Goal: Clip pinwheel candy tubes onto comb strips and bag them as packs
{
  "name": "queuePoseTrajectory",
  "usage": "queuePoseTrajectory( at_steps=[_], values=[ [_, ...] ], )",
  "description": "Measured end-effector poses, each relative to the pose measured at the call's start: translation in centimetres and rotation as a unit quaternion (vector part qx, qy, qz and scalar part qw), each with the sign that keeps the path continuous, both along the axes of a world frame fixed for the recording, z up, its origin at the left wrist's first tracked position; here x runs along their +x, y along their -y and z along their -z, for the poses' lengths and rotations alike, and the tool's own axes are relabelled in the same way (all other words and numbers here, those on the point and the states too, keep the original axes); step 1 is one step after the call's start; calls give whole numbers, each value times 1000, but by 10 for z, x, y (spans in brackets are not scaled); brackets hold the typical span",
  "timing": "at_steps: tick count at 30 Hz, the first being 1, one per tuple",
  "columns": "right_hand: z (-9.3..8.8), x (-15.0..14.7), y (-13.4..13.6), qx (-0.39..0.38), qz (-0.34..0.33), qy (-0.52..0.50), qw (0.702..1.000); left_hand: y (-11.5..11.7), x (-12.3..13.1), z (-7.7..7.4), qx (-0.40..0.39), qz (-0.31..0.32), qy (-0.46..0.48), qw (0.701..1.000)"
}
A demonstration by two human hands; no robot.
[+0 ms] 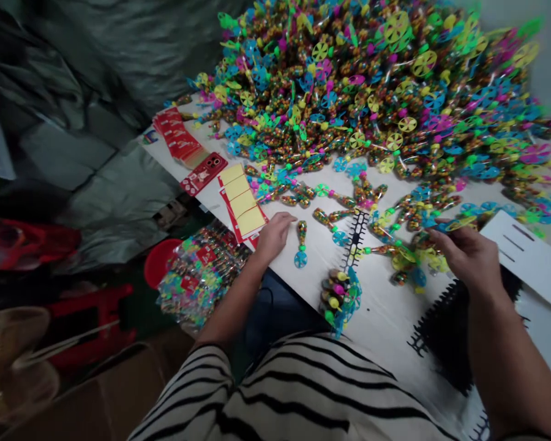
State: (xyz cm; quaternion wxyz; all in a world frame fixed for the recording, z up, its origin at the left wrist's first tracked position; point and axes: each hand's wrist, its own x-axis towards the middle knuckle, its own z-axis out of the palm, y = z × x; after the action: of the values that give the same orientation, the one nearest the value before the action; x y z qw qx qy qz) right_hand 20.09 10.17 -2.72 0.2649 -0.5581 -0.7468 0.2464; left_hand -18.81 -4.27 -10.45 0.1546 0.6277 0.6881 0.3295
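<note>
My left hand (275, 235) rests at the table's near edge with its fingers loosely out and nothing visible in them. Just right of its fingertips lies a single candy-filled bottle toy (302, 231) with a blue fan wheel. My right hand (475, 254) pinches at a candy fan toy (459, 224) among loose ones; its fingers partly hide what they grip. Between the hands, a small bundle of fan toys (340, 294) stands near the front edge. A strip of black mesh (356, 239) lies behind that bundle.
A large heap of fan toys (349, 92) covers the back of the table. Red cards (177, 138), a red phone (204, 173) and yellow-backed cards (242, 205) lie left. Black mesh (454, 331) and a white board (523, 251) sit right. Bagged toys (206, 263) are below the left edge.
</note>
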Motion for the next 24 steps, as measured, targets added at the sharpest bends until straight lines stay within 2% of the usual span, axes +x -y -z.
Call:
queuePoseTrajectory(
  at_steps=[3,5,7,9,11,14,17,19,21,24],
  values=[
    [1,-1,21,-43,-3,-5,999,17,16,2,-48,91,-89,991],
    [3,-5,36,-88,-40,-39,995,18,21,1,-77,129,-127,980],
    [8,-11,49,-138,-90,-66,984,15,21,-2,-79,139,-118,980],
    [15,-17,62,-170,-133,-83,973,10,22,-5,-58,107,-56,991],
    [22,-26,72,-165,-155,-100,969,7,28,-9,-44,47,58,996],
    [32,-43,83,-120,-171,-125,970,5,53,-13,-73,-11,261,963],
    [38,-59,92,-87,-180,-127,972,6,87,-17,-115,7,358,926],
    [40,-66,97,-69,-193,-114,972,9,104,-19,-123,50,351,927],
    [40,-70,102,-53,-204,-108,972,11,113,-21,-103,88,309,941],
    [42,-72,105,-37,-185,-132,973,15,116,-19,-39,83,229,969]
  ],
)
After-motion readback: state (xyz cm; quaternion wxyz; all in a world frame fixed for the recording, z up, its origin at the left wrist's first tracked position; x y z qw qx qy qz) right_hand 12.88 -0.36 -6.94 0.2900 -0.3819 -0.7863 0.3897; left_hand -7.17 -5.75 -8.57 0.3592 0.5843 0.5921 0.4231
